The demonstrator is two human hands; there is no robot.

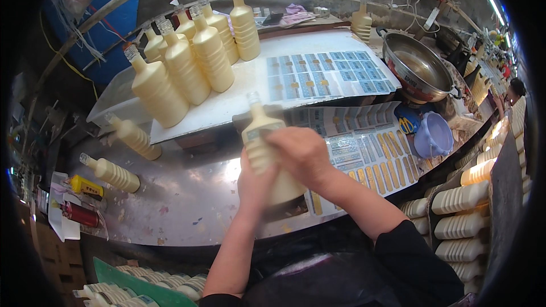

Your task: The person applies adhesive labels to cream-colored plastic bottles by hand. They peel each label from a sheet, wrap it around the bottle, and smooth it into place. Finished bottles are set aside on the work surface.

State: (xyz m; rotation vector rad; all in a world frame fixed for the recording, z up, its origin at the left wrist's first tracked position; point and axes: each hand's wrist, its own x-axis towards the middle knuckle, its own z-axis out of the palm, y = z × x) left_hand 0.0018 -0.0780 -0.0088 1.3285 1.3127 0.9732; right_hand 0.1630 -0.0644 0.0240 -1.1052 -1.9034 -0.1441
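Note:
A cream-coloured bottle (287, 190) with ribbed sides and a clear neck stands tilted in front of me, above the metal table (182, 210). My left hand (254, 179) is closed round its left side. Across the bottle's shoulder lies my right hand (304, 150), its fingers curled in and pressed against the front. A small greyish patch shows on the bottle beside those fingertips; motion blur hides whether they pinch anything. Just right of the bottle, a sheet of gold and silver stickers (369, 162) lies on the table.
Several cream bottles (185, 68) stand on a raised white board (256, 74), near a sheet of blue stickers (327, 74). More stand at the left (114, 173). A steel pot (424, 65) and lilac bucket (433, 136) sit right. Stacked bottles (463, 227) and a green-edged crate (122, 284) flank me.

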